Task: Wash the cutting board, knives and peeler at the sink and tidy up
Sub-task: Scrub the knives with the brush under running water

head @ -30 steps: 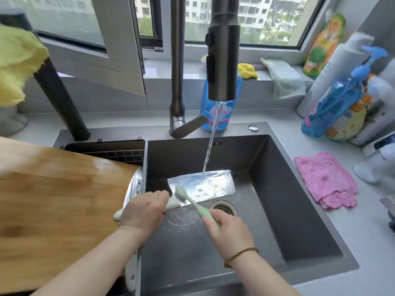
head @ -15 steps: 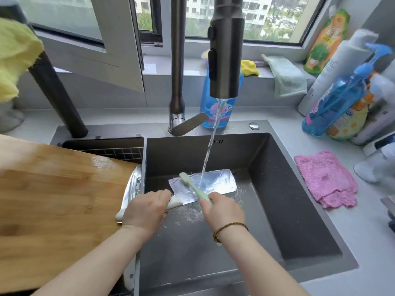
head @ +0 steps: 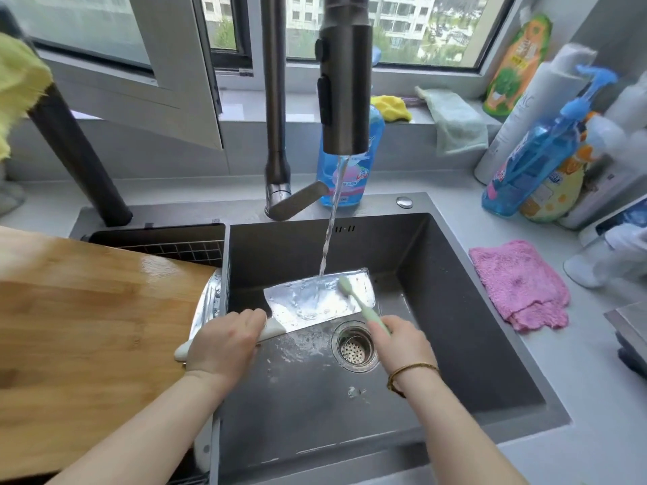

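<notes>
A broad steel cleaver (head: 308, 302) with a white handle lies flat over the dark sink (head: 472, 344), under the running stream from the faucet (head: 345, 82). My left hand (head: 224, 344) grips the cleaver's handle. My right hand (head: 402, 341) holds a pale green toothbrush (head: 357, 302) whose head rests on the right part of the blade. A wet wooden cutting board (head: 87, 344) lies across the left basin. A second knife (head: 208, 302) lies along the board's right edge, partly hidden by my left hand.
A pink cloth (head: 518, 285) lies on the counter right of the sink. Bottles and a blue spray bottle (head: 535, 159) crowd the back right corner. A blue soap bottle (head: 350, 169) stands behind the faucet. The drain strainer (head: 355, 346) shows below the blade.
My right hand has swept the toothbrush from the left part of the blade to its right end. The blade has shifted a little rightward, uncovering the drain.
</notes>
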{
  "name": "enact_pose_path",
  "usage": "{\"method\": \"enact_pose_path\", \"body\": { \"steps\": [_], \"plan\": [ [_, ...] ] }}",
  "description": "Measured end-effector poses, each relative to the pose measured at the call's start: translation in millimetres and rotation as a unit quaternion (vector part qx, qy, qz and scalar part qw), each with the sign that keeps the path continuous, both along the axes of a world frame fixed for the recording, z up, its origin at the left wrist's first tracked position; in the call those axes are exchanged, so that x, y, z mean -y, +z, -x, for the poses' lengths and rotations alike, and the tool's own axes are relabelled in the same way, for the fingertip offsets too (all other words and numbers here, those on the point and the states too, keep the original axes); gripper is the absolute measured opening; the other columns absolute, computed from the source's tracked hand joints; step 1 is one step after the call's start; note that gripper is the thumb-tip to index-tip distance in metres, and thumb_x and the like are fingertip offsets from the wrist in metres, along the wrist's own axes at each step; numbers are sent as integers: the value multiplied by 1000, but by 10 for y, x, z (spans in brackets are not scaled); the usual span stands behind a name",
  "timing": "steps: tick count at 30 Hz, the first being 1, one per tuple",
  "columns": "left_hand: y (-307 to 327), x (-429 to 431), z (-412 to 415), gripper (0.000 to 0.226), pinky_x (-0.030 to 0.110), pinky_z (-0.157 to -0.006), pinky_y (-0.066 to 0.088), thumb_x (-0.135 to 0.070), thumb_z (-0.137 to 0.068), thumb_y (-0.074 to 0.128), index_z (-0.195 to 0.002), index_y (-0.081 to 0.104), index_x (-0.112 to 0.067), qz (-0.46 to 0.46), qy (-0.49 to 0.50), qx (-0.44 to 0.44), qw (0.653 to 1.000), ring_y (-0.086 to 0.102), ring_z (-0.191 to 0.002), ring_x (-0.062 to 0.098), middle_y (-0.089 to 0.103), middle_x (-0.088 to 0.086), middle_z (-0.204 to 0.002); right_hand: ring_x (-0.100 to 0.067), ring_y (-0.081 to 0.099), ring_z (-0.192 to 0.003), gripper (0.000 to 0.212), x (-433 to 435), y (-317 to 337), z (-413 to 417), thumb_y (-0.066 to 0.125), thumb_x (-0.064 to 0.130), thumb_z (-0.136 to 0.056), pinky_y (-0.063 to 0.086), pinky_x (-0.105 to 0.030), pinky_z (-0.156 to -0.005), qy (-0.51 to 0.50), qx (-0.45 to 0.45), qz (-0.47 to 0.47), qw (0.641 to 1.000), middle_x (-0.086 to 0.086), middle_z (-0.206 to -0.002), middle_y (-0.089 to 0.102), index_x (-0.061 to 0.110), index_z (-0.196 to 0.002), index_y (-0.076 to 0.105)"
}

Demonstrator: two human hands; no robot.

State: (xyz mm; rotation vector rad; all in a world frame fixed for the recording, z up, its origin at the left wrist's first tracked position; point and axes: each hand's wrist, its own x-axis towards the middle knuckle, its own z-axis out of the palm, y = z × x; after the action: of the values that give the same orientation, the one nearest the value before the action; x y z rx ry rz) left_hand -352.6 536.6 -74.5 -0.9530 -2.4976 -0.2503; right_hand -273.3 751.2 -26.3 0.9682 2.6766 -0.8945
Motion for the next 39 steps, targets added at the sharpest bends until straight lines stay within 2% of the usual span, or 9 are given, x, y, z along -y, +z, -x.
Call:
{"method": "enact_pose_path", "body": {
  "steps": [7,9,12,18,23,26,28,31,39],
  "plan": [
    [-37,-34,-35,18,17,-33,27,-10,-55,30,-71,30,-19,-6,5,-3,1000,45,-32,20,45,1,-42,-23,50,-80,28,243,-132,-57,37,38,-94,35,-27,-64,38,2,36,999,-3,-85,55,18,-88,56],
    [-43,-19,-37,18,17,-32,28,-12,-54,29,-71,29,-19,-10,6,2,1000,45,-32,19,45,1,-42,-23,51,-80,32,103,-121,-89,37,39,-94,37,-28,-65,-2,-2,22,1000,-3,-84,56,16,-94,59],
    [-41,-6,-54,19,16,-33,28,-11,-54,28,-71,29,-19,-15,6,-1,1000,45,-32,20,46,1,-42,-26,56,-80,31,-140,-88,-195,37,38,-94,43,-30,-69,-69,4,27,997,-8,-84,62,19,-77,56],
    [-40,-38,-48,18,14,-33,26,-12,-54,26,-70,30,-19,-16,20,7,1000,44,-31,18,45,0,-41,-20,46,-79,28,472,-101,-295,40,39,-95,34,-27,-66,97,-11,57,994,-4,-87,56,21,-103,59],
    [18,-40,-79,28,15,-32,28,-12,-55,26,-50,54,-12,-2,45,44,998,45,-30,20,46,1,-39,-26,57,-94,28,281,-84,-313,40,39,-94,38,-28,-70,43,-11,27,999,-7,-104,66,21,-107,59],
    [42,-43,-86,26,15,-32,27,-13,-56,27,-54,53,-14,-6,42,43,998,44,-29,18,45,1,-38,-28,58,-100,28,445,-91,-403,41,39,-94,32,-27,-66,117,-1,16,993,-7,-104,66,22,-108,58],
    [71,-36,-85,14,15,-32,27,-13,-53,42,-65,46,-19,-6,45,47,998,44,-29,18,46,1,-39,-29,57,-101,28,468,-101,-424,40,40,-94,32,-29,-67,124,1,7,992,-8,-104,65,23,-108,57],
    [91,-29,-88,40,19,-29,28,-3,-27,74,-59,53,-16,15,71,99,992,45,-29,21,48,2,-39,-29,56,-91,23,195,-97,-421,40,39,-94,43,-30,-72,31,-15,5,999,-9,-95,64,24,-97,58],
    [177,-29,-120,44,16,-39,8,4,-14,78,-49,56,-10,46,79,148,985,45,-29,20,47,2,-38,-29,51,-85,31,-97,-107,-454,40,37,-94,35,-28,-67,-18,-21,-30,999,-12,-102,65,17,-107,60]
  ]
}}
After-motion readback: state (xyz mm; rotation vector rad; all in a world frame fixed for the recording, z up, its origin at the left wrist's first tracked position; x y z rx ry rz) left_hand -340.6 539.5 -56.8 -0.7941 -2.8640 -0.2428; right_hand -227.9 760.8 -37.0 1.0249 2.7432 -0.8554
